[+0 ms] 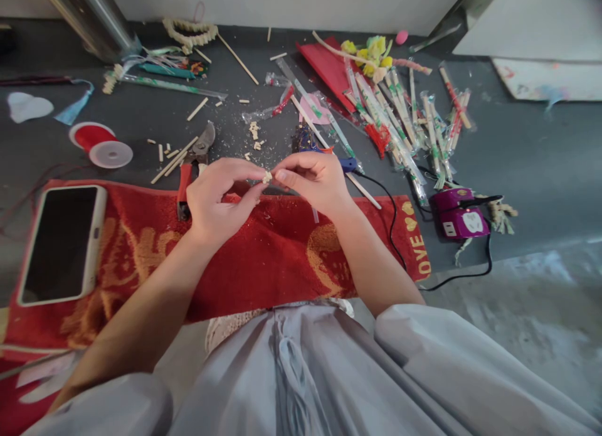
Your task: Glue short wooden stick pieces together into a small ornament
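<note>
Between the thumb and forefinger of my left hand [221,197] is a small cream-coloured cluster of stick bits [267,177]. The fingertips of my right hand [313,179] are pinched together right beside it; whatever they hold is too small to make out. Pruning shears [202,146] with red handles lie by my left hand, partly hidden behind it. Close by are cut wooden sticks [175,162] and short stick pieces [254,130]. Past my right hand lies a blue glue gun [308,138], partly covered by the hand, its black cord trailing right.
A red towel [263,260] covers the front edge, with a phone [63,244] on its left. Thread spools [101,145] stand behind. Wrapped chopsticks [390,119] and yellow flowers [374,53] lie at back right. A purple box [459,213] with cords sits right; a metal post [94,19] rises back left.
</note>
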Tool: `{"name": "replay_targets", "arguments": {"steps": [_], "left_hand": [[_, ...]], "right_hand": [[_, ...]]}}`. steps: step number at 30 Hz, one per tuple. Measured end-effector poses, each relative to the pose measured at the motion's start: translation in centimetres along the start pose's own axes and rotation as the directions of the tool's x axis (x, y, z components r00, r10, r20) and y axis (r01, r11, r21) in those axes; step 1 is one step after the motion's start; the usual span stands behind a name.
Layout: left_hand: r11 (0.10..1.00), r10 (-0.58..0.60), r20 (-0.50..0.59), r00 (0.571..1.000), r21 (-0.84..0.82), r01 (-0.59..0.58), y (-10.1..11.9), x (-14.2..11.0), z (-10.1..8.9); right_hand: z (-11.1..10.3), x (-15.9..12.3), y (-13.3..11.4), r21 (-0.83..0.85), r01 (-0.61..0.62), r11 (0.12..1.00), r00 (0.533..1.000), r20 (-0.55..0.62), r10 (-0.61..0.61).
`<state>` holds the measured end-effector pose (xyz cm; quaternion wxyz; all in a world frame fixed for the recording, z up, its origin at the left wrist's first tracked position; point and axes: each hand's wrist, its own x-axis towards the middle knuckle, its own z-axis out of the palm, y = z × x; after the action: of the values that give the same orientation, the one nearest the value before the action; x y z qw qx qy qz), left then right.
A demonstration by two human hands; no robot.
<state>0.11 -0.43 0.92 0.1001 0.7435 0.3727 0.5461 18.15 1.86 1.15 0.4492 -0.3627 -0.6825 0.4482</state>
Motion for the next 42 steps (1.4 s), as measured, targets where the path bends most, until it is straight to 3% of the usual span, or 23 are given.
{"name": "replay_targets", "arguments": {"steps": [4, 14, 20, 28, 42], "left_hand": [[0.997, 0.078, -0.019, 0.997, 0.011, -0.077, -0.2, 0.1, 0.1], [0.994, -0.105, -0.005, 0.994, 0.003, 0.105, 0.2, -0.3, 0.1], [0.966, -0.231, 0.004, 0.973, -0.116, 0.23, 0.1, -0.8, 0.2], [0.947, -0.278, 0.053, 0.959, -0.15, 0.283, 0.0, -0.8, 0.3], [0.95, -0.271, 0.078, 0.96, -0.14, 0.279, 0.4, -0.4, 0.2]], "right_hand": [[0.0, 0.1, 0.1, 0.024, -0.016, 1.0, 1.0, 0.001, 0.016], [0.2, 0.0, 0.1, -0.027, 0.007, 1.0, 0.998, -0.07, -0.009], [0.5, -0.2, 0.2, -0.034, 0.063, 0.997, 0.997, -0.051, -0.065], [0.7, -0.2, 0.1, -0.052, 0.045, 0.998, 0.995, -0.081, -0.049], [0.3, -0.3, 0.0, -0.127, 0.128, 0.984, 0.99, -0.047, -0.135]]}}
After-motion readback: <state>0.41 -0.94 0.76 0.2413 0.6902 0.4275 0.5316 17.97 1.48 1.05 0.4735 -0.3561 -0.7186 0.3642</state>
